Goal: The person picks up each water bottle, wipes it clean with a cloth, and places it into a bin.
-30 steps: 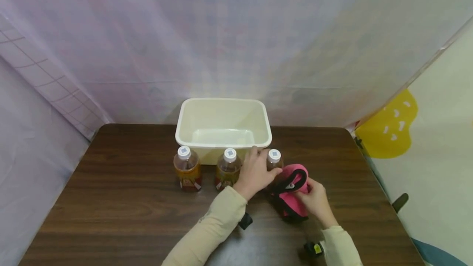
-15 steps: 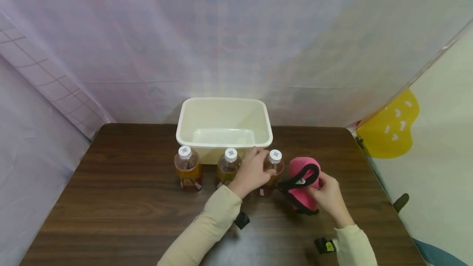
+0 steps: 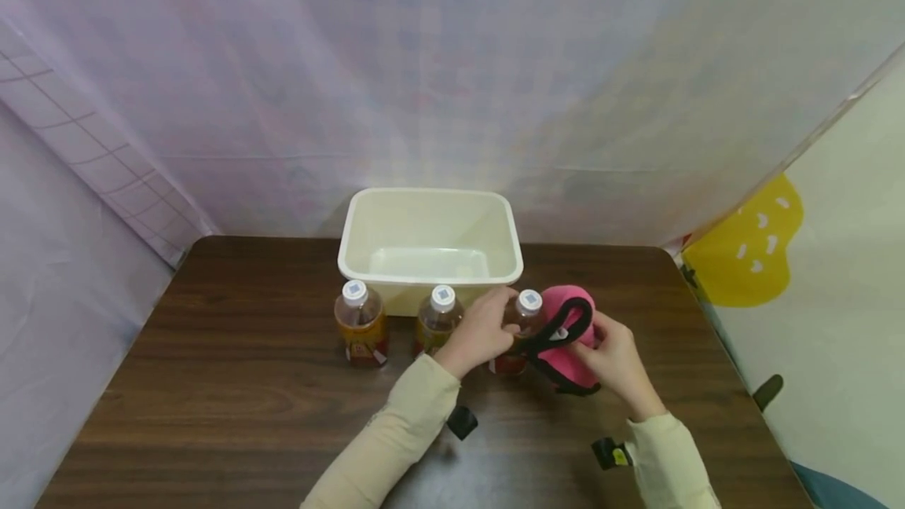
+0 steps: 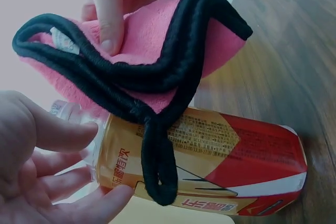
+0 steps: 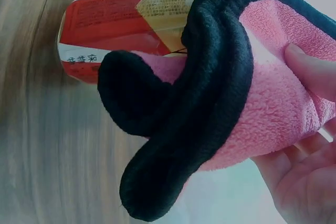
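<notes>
A pale checked curtain fills the upper part of the head view, with a yellow shape at the right of the frame; below spreads a dark wood-grain table. A cream bin stands at the centre, and in front of it are three upright, white-capped bottles: the left bottle, the middle bottle and the right bottle. Right of centre, my left hand holds the right bottle near its top. My right hand, just to its right, pinches a folded pink cloth with black edging against that bottle's side.

In the left wrist view, my thumb and fingers, at lower left, curve round the bottle's shoulder; its gold and red label runs toward the right. The cloth crosses the upper middle, its black loop lying over the label.

In the right wrist view, I grip the cloth from the right edge, and it covers part of the bottle at upper left.
</notes>
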Tool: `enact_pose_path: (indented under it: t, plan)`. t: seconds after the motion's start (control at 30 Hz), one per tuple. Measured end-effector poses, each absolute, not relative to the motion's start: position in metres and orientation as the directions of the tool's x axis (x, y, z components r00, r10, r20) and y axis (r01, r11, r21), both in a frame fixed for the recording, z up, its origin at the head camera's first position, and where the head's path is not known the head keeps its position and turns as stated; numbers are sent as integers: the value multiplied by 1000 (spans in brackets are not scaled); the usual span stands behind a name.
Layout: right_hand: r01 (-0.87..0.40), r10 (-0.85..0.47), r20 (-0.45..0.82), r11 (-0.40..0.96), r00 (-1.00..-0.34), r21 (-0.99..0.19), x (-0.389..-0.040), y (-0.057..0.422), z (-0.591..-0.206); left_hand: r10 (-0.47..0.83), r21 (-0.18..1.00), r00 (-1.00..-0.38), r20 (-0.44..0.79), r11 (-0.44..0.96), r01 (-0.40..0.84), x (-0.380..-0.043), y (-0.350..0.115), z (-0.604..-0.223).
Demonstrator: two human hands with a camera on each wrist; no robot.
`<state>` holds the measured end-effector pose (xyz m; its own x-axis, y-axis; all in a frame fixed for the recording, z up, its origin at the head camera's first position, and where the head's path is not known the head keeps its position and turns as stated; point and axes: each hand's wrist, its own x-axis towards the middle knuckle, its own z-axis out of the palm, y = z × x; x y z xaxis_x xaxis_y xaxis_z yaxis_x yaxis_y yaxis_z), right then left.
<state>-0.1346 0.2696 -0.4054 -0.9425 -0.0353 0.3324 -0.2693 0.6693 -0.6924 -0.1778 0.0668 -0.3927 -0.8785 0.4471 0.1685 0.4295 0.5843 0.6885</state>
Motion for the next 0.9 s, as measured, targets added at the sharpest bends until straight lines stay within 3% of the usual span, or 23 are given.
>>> enact_pose_path:
  t: [0.37, 0.9]
  plan:
    - [-330, -70, 386, 669, -920, -665, -142, 261, -408, 413, 684, -886, 210, 586, 434, -177, 70, -394]
    - [-266, 19, 376, 674, -926, -689, -137, 252, -423, 401, 683, -893, 205, 595, 424, -177, 70, -396]
